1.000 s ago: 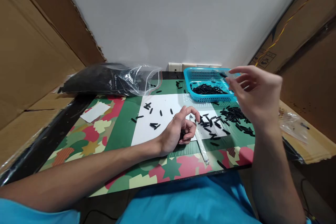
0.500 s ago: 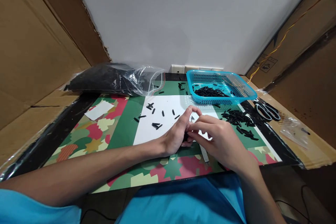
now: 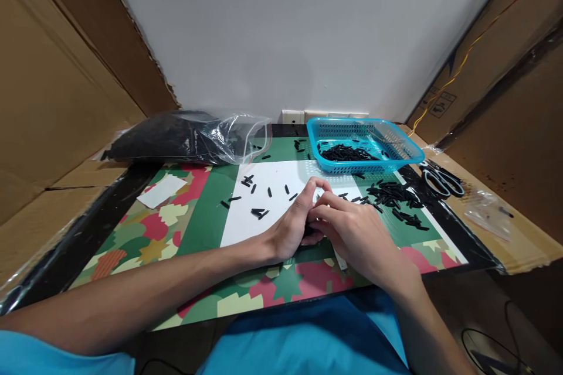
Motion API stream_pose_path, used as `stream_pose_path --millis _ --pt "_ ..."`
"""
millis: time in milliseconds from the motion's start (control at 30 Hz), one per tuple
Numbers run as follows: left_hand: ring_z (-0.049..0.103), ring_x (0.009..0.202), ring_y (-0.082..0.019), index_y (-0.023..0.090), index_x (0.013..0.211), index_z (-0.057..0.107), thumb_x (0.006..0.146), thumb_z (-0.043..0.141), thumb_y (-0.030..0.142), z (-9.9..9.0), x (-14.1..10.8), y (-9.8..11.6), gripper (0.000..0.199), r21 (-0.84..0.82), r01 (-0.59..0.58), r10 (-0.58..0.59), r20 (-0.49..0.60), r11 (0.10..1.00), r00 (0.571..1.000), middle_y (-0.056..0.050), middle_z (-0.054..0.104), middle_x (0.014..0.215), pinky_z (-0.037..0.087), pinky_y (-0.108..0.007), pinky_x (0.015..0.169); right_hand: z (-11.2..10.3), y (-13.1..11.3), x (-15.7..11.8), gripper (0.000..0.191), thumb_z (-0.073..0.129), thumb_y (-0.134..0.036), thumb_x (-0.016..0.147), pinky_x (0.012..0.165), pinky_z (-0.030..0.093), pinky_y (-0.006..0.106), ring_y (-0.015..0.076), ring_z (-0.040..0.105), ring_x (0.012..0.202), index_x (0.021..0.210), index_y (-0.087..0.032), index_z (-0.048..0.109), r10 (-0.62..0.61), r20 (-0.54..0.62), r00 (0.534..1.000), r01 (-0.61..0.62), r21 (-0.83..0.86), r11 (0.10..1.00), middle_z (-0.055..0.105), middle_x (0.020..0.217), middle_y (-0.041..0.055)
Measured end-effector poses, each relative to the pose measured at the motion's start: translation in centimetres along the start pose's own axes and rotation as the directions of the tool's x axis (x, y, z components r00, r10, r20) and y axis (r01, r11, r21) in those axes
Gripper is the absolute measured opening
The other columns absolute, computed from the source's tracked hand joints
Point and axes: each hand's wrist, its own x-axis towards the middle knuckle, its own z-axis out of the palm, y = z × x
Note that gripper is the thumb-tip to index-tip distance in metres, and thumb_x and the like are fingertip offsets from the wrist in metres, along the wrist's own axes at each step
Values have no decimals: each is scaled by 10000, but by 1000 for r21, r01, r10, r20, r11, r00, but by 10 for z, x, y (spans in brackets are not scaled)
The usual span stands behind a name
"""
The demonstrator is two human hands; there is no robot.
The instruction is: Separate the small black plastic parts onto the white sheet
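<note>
My left hand (image 3: 295, 224) is curled near the front middle of the table, its fingers wrapped round something dark that is mostly hidden. Against it, my right hand (image 3: 352, 228) has its thumb and fingertips pressed together; what they pinch is too small to make out. A pale flat strip (image 3: 341, 262) shows under my right hand. Several small black pieces (image 3: 258, 212) lie scattered on the white sheet (image 3: 240, 224) to the left of the hands. To the right is a loose heap of similar black pieces (image 3: 393, 193).
A blue basket (image 3: 373, 167) holding black pieces stands at the back right, with scissors (image 3: 440, 183) and a small clear bag (image 3: 488, 217) beyond it. A large plastic bag of black material (image 3: 176, 137) lies back left, near a white paper piece (image 3: 162, 190).
The view has shifted slightly, moving the scene a little to the left. My right hand has turned slightly and its fingers sit closer against my left hand.
</note>
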Motion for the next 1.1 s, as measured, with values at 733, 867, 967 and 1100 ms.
stream_pose_path --millis 733,867,967,1100 --pt "318 465 -60 220 921 496 1083 557 552 0 -2 3 375 53 -65 64 16 996 998 102 416 584 265 -165 440 -5 26 -20 104 808 -156 949 635 660 168 164 855 786 1038 -208 819 248 -378 892 -37 485 874 882 961 11" --pt "336 479 -58 214 914 497 1073 580 543 1 -1 5 374 27 -59 59 12 998 998 96 427 619 255 -163 432 -4 27 -20 79 787 -160 968 565 622 158 160 843 768 998 -217 832 249 -346 905 -58 480 876 878 936 7" --pt "334 472 -50 212 906 493 1078 575 539 1 -2 6 379 23 -70 70 16 997 997 95 439 627 258 -162 435 -4 28 -20 79 787 -166 966 559 616 168 166 834 766 999 -221 833 259 -326 909 -73 487 870 874 936 9" --pt "335 474 -45 208 915 506 1077 580 531 1 -2 6 369 34 -81 80 5 996 997 94 444 635 265 -161 444 -5 27 -20 62 793 -179 960 598 643 196 171 823 736 985 -219 833 270 -336 902 -76 491 868 871 920 17"
